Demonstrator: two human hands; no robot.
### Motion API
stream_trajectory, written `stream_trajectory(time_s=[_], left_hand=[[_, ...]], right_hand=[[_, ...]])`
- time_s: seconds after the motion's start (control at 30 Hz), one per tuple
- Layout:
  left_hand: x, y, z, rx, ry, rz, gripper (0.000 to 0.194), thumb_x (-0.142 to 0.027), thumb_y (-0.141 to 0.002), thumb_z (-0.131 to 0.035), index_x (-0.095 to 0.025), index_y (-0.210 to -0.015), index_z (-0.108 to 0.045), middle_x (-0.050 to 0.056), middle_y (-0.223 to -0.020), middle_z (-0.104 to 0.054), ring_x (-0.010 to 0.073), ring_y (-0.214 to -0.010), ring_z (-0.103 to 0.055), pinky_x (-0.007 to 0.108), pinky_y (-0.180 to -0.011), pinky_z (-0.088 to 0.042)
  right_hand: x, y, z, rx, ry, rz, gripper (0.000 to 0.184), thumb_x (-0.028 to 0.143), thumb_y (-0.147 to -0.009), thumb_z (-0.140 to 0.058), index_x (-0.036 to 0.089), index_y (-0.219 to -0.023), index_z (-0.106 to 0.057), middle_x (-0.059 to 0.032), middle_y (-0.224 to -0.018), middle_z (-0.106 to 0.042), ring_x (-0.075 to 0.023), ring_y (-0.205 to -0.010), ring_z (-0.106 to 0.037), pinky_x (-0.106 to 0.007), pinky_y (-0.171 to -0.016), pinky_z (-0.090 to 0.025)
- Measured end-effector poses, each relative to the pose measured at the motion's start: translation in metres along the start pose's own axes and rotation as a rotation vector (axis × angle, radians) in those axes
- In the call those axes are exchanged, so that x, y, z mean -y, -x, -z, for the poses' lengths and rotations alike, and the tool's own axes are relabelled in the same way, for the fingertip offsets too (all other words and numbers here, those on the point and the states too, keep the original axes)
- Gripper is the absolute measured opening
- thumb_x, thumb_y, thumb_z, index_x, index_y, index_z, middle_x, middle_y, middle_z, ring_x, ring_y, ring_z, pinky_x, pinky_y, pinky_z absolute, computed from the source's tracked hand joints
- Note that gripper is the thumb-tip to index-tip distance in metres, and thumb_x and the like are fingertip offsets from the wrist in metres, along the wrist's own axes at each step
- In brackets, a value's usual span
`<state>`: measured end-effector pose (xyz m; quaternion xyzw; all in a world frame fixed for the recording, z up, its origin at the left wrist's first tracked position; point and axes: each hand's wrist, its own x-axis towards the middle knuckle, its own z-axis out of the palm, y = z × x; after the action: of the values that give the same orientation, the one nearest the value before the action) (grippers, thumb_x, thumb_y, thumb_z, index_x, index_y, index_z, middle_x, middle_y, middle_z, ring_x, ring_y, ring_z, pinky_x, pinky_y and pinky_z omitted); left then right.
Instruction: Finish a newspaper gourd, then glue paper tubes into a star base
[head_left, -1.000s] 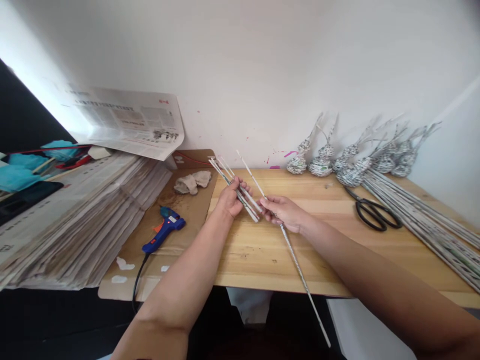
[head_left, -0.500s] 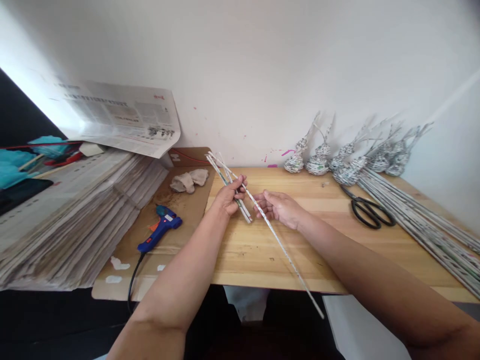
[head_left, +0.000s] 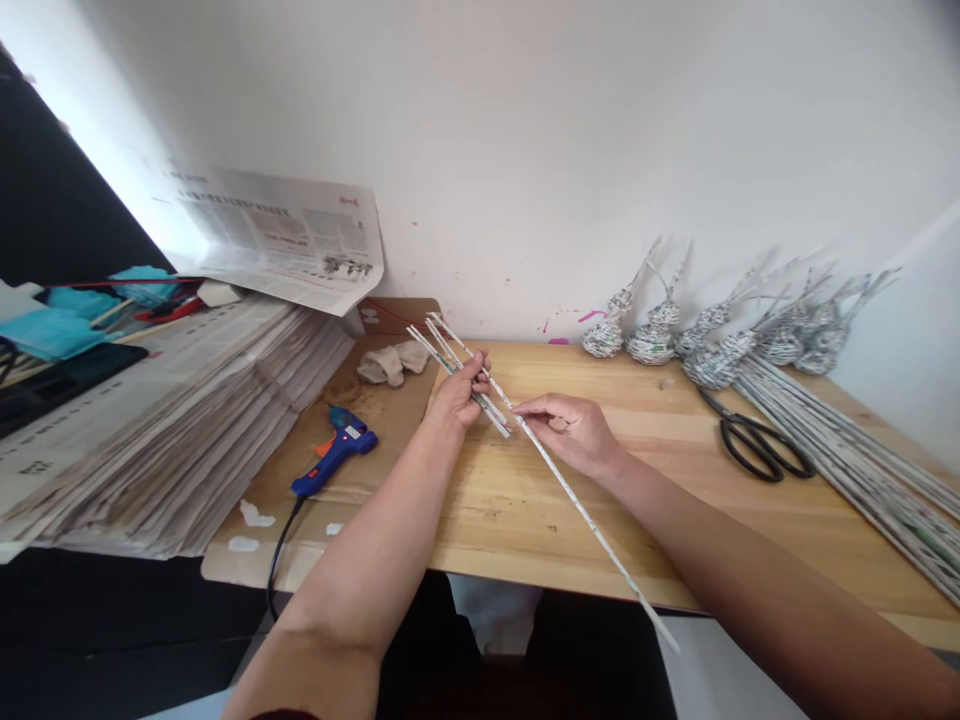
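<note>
My left hand (head_left: 462, 394) is closed around several short rolled-newspaper sticks (head_left: 494, 413) and the upper part of one long newspaper stick (head_left: 574, 497). The short ones poke out beyond both sides of the fist. Slanting down to the right, the long stick runs past the table's front edge. The thumb and fingertips of my right hand (head_left: 576, 432) pinch this long stick just below the left hand. Part of the short sticks is hidden by the left fingers.
To the left lie a blue glue gun (head_left: 334, 455) on cardboard (head_left: 367, 408), a crumpled cloth (head_left: 392, 363) and a newspaper stack (head_left: 247, 400). On the right are black scissors (head_left: 752, 450), more paper sticks (head_left: 847, 450) and several woven paper gourds (head_left: 651, 335) by the wall.
My right hand's loosely spread fingers have closed on the long stick. The short sticks have shifted a little in my left hand. The whole view has moved slightly.
</note>
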<state>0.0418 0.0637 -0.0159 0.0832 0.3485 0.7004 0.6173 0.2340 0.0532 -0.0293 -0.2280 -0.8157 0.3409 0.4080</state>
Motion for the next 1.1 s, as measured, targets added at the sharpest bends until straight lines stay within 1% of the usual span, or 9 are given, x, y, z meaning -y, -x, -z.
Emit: stream_trajectory(time_s=[0.07, 0.17, 0.37, 0.57, 0.63, 0.77, 0.83, 0.97, 1.1], left_hand=[[0.000, 0.001, 0.000, 0.002, -0.006, 0.005, 0.006, -0.010, -0.084, -0.071, -0.010, -0.083, -0.065, -0.001, -0.064, -0.057, 0.0002, -0.044, -0.044, 0.005, -0.033, -0.029], [0.001, 0.002, -0.001, 0.014, -0.024, 0.019, 0.008, -0.012, -0.088, -0.067, -0.009, -0.081, -0.064, 0.001, -0.066, -0.058, 0.0004, -0.044, -0.045, 0.005, -0.033, -0.028], [0.004, 0.007, -0.004, 0.078, -0.099, 0.068, 0.013, -0.017, -0.087, -0.069, -0.008, -0.078, -0.065, 0.003, -0.066, -0.059, 0.0014, -0.045, -0.045, 0.006, -0.032, -0.028], [0.006, 0.012, -0.006, 0.173, -0.145, 0.061, 0.013, -0.017, -0.083, -0.073, -0.008, -0.078, -0.066, 0.002, -0.068, -0.058, 0.0019, -0.047, -0.046, 0.007, -0.032, -0.026], [0.007, 0.013, -0.006, 0.200, -0.158, 0.055, 0.012, -0.017, -0.083, -0.074, -0.007, -0.079, -0.068, 0.003, -0.068, -0.059, 0.0017, -0.048, -0.046, 0.007, -0.033, -0.026], [0.010, 0.012, -0.004, 0.225, -0.198, 0.065, 0.012, -0.017, -0.081, -0.075, -0.007, -0.081, -0.069, 0.005, -0.071, -0.062, 0.0015, -0.048, -0.047, 0.007, -0.033, -0.026], [0.012, 0.013, -0.004, 0.238, -0.218, 0.071, 0.012, -0.017, -0.080, -0.075, -0.006, -0.082, -0.070, 0.006, -0.072, -0.063, 0.0018, -0.048, -0.049, 0.007, -0.033, -0.026], [0.015, 0.014, -0.005, 0.274, -0.244, 0.062, 0.012, -0.015, -0.078, -0.077, -0.006, -0.081, -0.071, 0.006, -0.071, -0.063, 0.0023, -0.048, -0.050, 0.008, -0.033, -0.025], [0.015, 0.016, -0.004, 0.287, -0.245, 0.021, 0.019, -0.017, -0.072, -0.082, -0.006, -0.085, -0.074, 0.003, -0.069, -0.061, 0.0019, -0.049, -0.049, 0.009, -0.034, -0.023]], right_hand=[[0.001, 0.000, 0.001, 0.000, 0.007, -0.030, 0.013, 0.031, -0.088, -0.066, 0.023, -0.094, -0.075, -0.0057, -0.092, -0.077, -0.0195, -0.081, -0.070, -0.033, -0.077, -0.053], [0.005, 0.000, 0.001, 0.018, -0.024, -0.151, 0.016, 0.037, -0.088, -0.066, 0.022, -0.084, -0.068, -0.0041, -0.083, -0.072, -0.0178, -0.072, -0.064, -0.031, -0.070, -0.050], [0.010, -0.002, 0.001, 0.073, -0.068, -0.270, 0.023, 0.041, -0.088, -0.062, 0.021, -0.078, -0.059, 0.0003, -0.076, -0.060, -0.0122, -0.061, -0.050, -0.026, -0.057, -0.040], [0.000, -0.003, 0.001, 0.169, -0.190, -0.483, 0.031, 0.050, -0.085, -0.061, 0.020, -0.079, -0.056, -0.0006, -0.074, -0.059, -0.0144, -0.063, -0.053, -0.028, -0.057, -0.046], [-0.001, -0.003, 0.001, 0.145, -0.238, -0.488, 0.033, 0.052, -0.084, -0.062, 0.021, -0.079, -0.055, -0.0004, -0.075, -0.059, -0.0138, -0.062, -0.052, -0.028, -0.056, -0.046], [0.000, -0.004, 0.001, 0.010, -0.252, -0.419, 0.032, 0.052, -0.083, -0.065, 0.021, -0.080, -0.057, 0.0001, -0.077, -0.059, -0.0127, -0.063, -0.050, -0.027, -0.055, -0.043], [0.001, -0.005, 0.002, -0.020, -0.273, -0.409, 0.033, 0.053, -0.083, -0.066, 0.021, -0.079, -0.058, -0.0003, -0.076, -0.061, -0.0127, -0.063, -0.051, -0.027, -0.056, -0.042], [-0.001, -0.006, 0.002, 0.016, -0.326, -0.414, 0.035, 0.054, -0.082, -0.066, 0.021, -0.076, -0.056, 0.0011, -0.070, -0.059, -0.0126, -0.061, -0.052, -0.027, -0.058, -0.043], [-0.002, -0.005, 0.001, 0.065, -0.316, -0.438, 0.038, 0.057, -0.081, -0.066, 0.022, -0.075, -0.053, 0.0035, -0.065, -0.056, -0.0115, -0.056, -0.050, -0.027, -0.056, -0.041]])
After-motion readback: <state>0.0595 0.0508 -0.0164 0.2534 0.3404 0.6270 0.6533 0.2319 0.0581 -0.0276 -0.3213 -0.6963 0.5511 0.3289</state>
